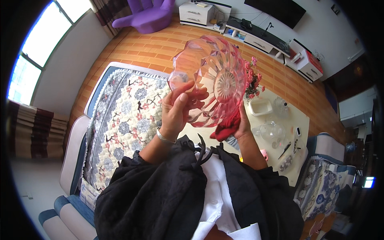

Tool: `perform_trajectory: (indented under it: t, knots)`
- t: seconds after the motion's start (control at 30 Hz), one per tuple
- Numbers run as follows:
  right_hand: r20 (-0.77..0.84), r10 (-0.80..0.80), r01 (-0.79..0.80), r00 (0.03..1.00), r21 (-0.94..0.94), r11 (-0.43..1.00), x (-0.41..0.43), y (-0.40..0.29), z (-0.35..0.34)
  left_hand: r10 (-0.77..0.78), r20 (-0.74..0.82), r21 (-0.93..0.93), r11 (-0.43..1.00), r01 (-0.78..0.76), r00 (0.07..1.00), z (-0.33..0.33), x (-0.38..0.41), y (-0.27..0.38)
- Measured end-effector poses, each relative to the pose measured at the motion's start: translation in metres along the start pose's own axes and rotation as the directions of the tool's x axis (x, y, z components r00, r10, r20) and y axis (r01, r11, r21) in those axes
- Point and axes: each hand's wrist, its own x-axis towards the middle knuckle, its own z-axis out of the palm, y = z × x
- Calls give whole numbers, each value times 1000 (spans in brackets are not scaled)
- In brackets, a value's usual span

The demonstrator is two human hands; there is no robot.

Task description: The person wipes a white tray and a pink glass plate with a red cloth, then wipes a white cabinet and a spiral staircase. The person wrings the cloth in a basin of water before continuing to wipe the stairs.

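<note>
A pink-tinted, clear faceted bowl (223, 84) with a scalloped rim is held up before my chest, tilted so that its ribbed round base shows. My left hand (177, 111) grips the rim at its left side, with a silver-coloured band around the wrist. Some of its fingers show through the see-through wall. Bunched in my right hand (243, 124) is a red cloth (225, 128), pressed to the bowl's lower right edge. The fingers of this hand are partly hidden by cloth and bowl.
Behind the bowl stands a cream table (295, 121) with pink artificial flowers (253, 78), a white plastic tub (260, 107), a clear glass pitcher (271, 130) and several small items. A quilt-covered sofa (126, 120) lies left. A purple hand-shaped chair (150, 18) and television cabinet (258, 37) stand farther off.
</note>
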Motion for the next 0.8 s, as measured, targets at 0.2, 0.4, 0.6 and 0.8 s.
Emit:
perform_trajectory:
  t: [0.2,0.4,0.6,0.8]
  knots:
    - [92,-123,123,988,5,992,21,-29,-36,-239,296,195,963,187,925,-11,-5,1]
    - [34,-138,140,990,-363,921,17,-81,-25,-469,220,89,883,462,855,-3,7,22]
    - [210,-715,500,666,-838,219,35,-56,-4,-319,-64,-94,945,312,946,-7,3,-9]
    - [189,-310,324,932,-48,945,0,-38,19,-211,-212,-118,975,189,954,-28,11,-24]
